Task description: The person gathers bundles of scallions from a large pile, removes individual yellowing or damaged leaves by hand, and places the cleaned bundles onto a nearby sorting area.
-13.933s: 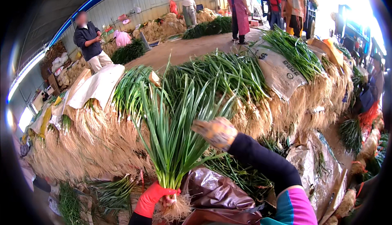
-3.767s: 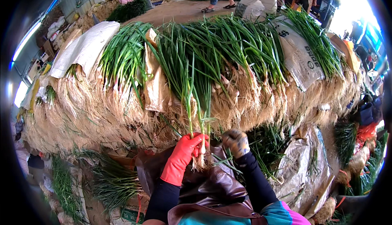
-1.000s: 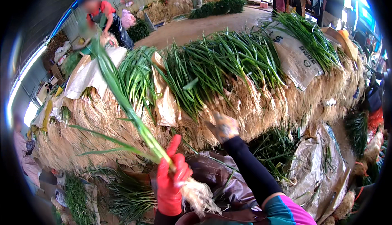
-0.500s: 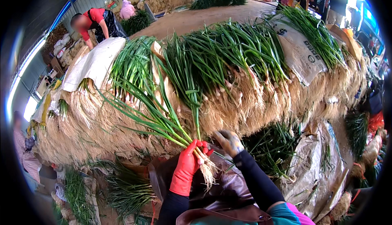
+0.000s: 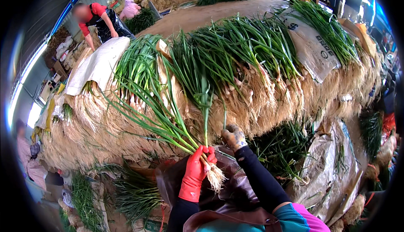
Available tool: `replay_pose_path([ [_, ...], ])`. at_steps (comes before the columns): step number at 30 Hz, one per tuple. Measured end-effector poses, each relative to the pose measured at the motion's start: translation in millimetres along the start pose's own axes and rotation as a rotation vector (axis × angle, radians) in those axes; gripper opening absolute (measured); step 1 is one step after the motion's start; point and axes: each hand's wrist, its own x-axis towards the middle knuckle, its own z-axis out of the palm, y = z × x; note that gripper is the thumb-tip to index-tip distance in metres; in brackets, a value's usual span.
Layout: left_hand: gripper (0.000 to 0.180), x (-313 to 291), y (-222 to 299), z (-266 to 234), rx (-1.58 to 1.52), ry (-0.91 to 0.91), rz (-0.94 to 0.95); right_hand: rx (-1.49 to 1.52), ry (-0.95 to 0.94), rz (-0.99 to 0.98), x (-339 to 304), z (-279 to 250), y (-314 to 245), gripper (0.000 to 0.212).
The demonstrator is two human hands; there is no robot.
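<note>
My left hand (image 5: 196, 173), in a red rubber glove, is closed around the lower stems of a small bunch of green garlic (image 5: 174, 129). Its long leaves fan up and to the left, and pale roots (image 5: 216, 178) hang below the fist. To the right of it, my right hand (image 5: 234, 137) wears a stained greyish glove with curled fingers. A narrow green leaf (image 5: 224, 117) sticks up from those fingers, apart from the bunch. Straight ahead lies a long row of green garlic (image 5: 248, 42), leaves pointing away and roots draping over the near side.
Pale sacks (image 5: 101, 63) and a printed sack (image 5: 309, 46) lie across the row. Below right are loose green leaves (image 5: 280, 150) and crumpled sheeting (image 5: 324, 164). A heap of green stalks (image 5: 136, 192) lies lower left. A co-worker in red (image 5: 99, 17) bends over the far left.
My right hand has drawn slightly back from the left one, and a narrow leaf now stands up from its fingers. My left hand keeps its hold on the green garlic.
</note>
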Motion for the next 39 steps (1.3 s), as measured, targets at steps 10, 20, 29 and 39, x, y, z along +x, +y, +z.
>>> replay_pose_path([
  [10, 0.031, -26.8, 63.3, 39.5, 0.084, -0.253, 0.359, -0.702, -0.161, -0.136, 38.2, 81.9, 12.4, 0.031],
  [20, 0.055, -32.4, 60.4, 19.5, 0.022, -0.258, 0.252, 0.148, -0.328, 0.031, 65.2, 132.0, -41.3, 0.048],
  [29, 0.055, -46.6, 105.6, 36.4, -0.077, -0.486, 0.514, -0.262, -0.354, 0.011, 33.7, 33.5, 9.2, 0.043],
  [39, 0.053, -11.2, 92.4, -4.4, -0.155, -0.210, 0.343, -1.456, -0.591, 0.225, -68.7, -116.3, 44.1, 0.031],
])
